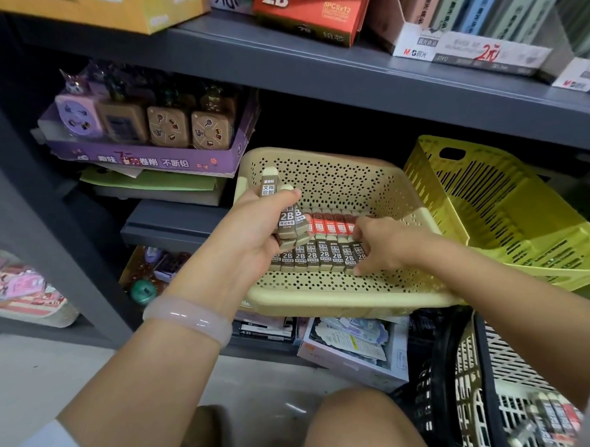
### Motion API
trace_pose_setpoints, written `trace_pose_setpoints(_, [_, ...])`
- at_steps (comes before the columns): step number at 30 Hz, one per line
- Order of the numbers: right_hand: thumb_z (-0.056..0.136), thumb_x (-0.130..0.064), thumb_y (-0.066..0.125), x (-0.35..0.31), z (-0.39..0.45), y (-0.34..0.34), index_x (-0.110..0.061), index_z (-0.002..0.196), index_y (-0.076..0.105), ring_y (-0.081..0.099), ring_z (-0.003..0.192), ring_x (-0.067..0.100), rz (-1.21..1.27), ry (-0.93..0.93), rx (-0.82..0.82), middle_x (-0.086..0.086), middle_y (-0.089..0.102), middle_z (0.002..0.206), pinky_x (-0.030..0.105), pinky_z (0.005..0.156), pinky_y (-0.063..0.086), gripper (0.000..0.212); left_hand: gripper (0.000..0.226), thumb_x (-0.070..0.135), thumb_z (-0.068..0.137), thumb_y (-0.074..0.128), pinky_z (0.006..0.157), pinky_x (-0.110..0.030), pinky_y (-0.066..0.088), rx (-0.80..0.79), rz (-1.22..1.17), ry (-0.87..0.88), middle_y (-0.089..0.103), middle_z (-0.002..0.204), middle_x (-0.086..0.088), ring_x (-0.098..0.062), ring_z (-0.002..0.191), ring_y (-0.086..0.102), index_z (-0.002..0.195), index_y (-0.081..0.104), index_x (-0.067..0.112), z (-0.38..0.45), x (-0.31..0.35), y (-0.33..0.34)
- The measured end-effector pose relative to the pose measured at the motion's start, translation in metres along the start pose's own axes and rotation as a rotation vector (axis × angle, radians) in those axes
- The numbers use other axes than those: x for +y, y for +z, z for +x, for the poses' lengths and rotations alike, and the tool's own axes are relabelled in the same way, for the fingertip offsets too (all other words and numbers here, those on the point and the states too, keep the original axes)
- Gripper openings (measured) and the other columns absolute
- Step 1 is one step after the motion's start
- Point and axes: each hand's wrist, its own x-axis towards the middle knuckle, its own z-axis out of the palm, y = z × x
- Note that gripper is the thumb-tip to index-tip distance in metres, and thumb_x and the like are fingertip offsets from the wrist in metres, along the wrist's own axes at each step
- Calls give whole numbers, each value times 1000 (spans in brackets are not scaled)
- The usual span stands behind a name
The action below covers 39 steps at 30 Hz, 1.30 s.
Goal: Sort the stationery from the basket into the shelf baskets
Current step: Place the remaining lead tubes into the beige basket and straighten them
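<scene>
A beige perforated shelf basket (340, 181) sits tilted on the lower shelf. Inside it lies a row of brown 2B erasers (314, 258), with a row of red-sleeved erasers (331, 225) behind. My left hand (252, 228) grips a bundle of several brown 2B erasers (288, 219) above the basket's left side. Fingers of my right hand (378, 244) are curled onto the right end of the brown row, pinching the last eraser there. At the lower right stands a black and cream source basket (483, 387) holding more erasers (553, 418).
A yellow-green slotted basket (492, 206) leans to the right of the beige one. A purple tray of sharpeners (148, 126) stands at the left on green boxes. Boxes of stationery (348, 345) lie under the beige basket. The upper shelf edge (329, 68) overhangs.
</scene>
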Motion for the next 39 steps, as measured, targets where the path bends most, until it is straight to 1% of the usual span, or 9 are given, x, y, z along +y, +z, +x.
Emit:
trace_pose_setpoints(7, [81,-28,68,1,-3,-1,-21,93,42,46,71,6,-6,-51,29,-10,46,81,15,55,33,29,14,8,87,60,73,-44,56,13,-63,-44,60,89,-11,-31,88,66,97,52,11,-3,2,0])
trace_pose_setpoints(9, [86,-33,62,-2,-6,-8,-18,91,48,48,66,5,5,-85,152,-7,52,81,15,53,36,21,22,9,86,60,72,-44,56,14,-73,-56,60,91,-13,-30,86,65,106,51,9,-3,3,1])
trace_pose_setpoints(11, [91,-37,54,-12,-9,-17,-11,88,57,52,60,6,285,-178,310,-3,57,75,18,55,41,26,24,9,87,60,72,-44,56,7,-65,-59,60,93,-13,-29,84,65,108,51,7,-4,3,1])
trace_pose_setpoints(15, [94,-20,51,-40,-19,-33,-16,106,65,56,60,3,961,-380,46,-4,60,73,19,63,52,19,25,12,91,55,73,-42,57,-35,0,-47,65,98,-16,-28,79,67,115,53,6,-4,2,3])
trace_pose_setpoints(18, [92,-10,54,-48,-18,-32,-21,117,59,58,64,4,974,-361,-85,-2,58,78,20,69,55,28,24,12,93,52,78,-46,55,-29,30,-36,66,93,-17,-29,76,67,116,51,5,-4,3,3])
trace_pose_setpoints(26, [85,3,57,-24,-12,-33,-13,116,52,62,60,9,1274,-181,-33,7,67,82,17,56,53,35,17,8,91,54,66,-40,57,-17,35,-75,63,87,-12,-21,68,65,107,48,5,-3,0,2])
trace_pose_setpoints(28, [87,-2,57,-11,-10,-33,-9,119,48,62,60,9,1135,-19,21,10,65,87,17,55,53,35,21,7,91,54,62,-39,58,-16,13,-92,60,87,-13,-20,65,64,111,48,4,-1,0,1])
trace_pose_setpoints(32, [88,-8,57,1,-4,-23,-8,123,45,58,62,12,383,204,55,5,58,89,18,44,47,36,30,6,90,54,57,-38,59,-17,-29,-119,61,90,-15,-19,63,66,118,47,1,0,1,0])
trace_pose_setpoints(39, [88,-1,49,-3,6,-7,-6,121,49,54,65,12,97,262,23,6,54,95,19,48,46,33,22,2,89,53,55,-36,58,9,-80,-127,62,81,-13,-20,64,65,110,48,3,-2,2,-1])
